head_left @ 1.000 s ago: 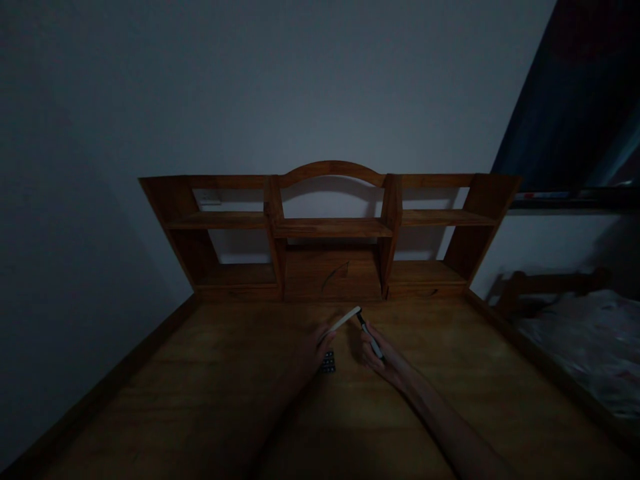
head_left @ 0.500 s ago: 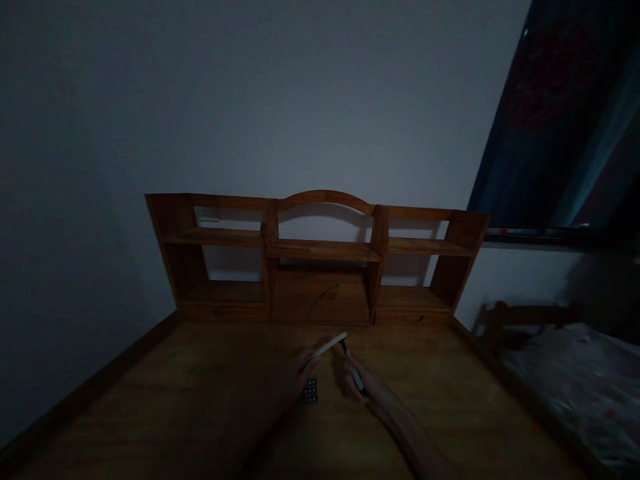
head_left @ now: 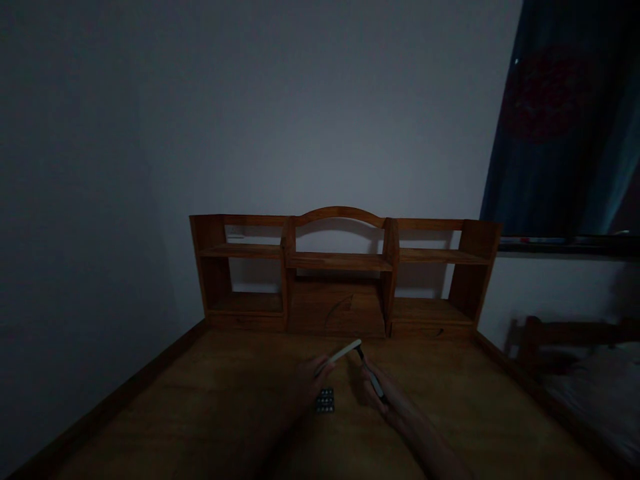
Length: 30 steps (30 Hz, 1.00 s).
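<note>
The room is dim. My left hand [head_left: 311, 381] is closed on a slim pale stick-like object [head_left: 345, 350] that points up and to the right. My right hand [head_left: 381, 395] grips a thin dark-tipped tool with a pale handle [head_left: 373, 378], its tip meeting the end of the pale object. Both hands hover just above a wooden desk [head_left: 200, 413]. A small dark rectangular piece with rows of pale dots [head_left: 325, 401] lies on the desk right below my left hand.
A wooden shelf unit [head_left: 340, 263] with open compartments stands at the back of the desk against a pale wall. A dark blue curtain [head_left: 565, 133] hangs at the right. A bed with light bedding [head_left: 595, 393] sits beside the desk's right edge.
The view has tilted up and shifted, so the desk and hands sit lower in frame. Both hands keep the same grip, with the two items' tips still together.
</note>
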### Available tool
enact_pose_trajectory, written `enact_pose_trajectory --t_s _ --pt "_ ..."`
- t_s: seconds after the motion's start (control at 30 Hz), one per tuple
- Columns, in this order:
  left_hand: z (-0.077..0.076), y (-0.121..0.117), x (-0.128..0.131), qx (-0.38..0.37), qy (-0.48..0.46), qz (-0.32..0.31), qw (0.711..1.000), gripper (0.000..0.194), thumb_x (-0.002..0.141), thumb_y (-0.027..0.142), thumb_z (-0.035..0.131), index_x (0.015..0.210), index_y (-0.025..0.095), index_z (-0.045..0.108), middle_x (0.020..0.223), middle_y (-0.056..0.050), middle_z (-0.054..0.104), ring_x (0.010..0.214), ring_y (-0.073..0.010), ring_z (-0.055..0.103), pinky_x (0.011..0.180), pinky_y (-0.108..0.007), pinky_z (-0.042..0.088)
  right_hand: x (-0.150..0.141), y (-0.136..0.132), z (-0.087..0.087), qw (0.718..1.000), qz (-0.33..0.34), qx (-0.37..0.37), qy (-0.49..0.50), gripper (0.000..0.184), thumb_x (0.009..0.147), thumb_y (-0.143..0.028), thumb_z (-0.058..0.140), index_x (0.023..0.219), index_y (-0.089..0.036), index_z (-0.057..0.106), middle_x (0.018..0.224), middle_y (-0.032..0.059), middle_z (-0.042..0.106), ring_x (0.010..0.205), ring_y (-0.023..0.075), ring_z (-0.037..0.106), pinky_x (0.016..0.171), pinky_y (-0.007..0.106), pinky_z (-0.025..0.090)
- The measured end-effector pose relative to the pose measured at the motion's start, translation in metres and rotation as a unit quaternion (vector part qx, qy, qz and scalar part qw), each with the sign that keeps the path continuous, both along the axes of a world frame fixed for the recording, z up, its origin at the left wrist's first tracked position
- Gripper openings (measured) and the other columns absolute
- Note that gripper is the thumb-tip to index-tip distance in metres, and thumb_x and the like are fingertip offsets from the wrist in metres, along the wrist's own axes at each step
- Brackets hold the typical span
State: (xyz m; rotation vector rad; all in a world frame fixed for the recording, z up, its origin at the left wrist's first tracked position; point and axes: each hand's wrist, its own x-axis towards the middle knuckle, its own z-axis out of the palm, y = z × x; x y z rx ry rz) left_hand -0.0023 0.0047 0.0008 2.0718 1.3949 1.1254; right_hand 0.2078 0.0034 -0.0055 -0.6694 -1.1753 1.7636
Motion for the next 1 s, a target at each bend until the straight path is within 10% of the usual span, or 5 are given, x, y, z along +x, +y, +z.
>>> enact_pose_trajectory --t_s 1.0 --pt "0.007 -0.003 0.001 -0.029 -0.008 -0.018 0.999 0.044 0.087 0.054 0.038 0.094 0.02 0.065 0.085 -0.002 0.066 0.077 -0.017 0.061 0.071 -0.026 0.046 0.001 0.008 -0.006 0.998 -0.051 -0.02 0.01 0.045 0.082 -0.061 0.048 0.062 -0.021 0.046 0.028 -0.0088 0.036 0.022 0.0058 0.023 0.03 0.022 0.014"
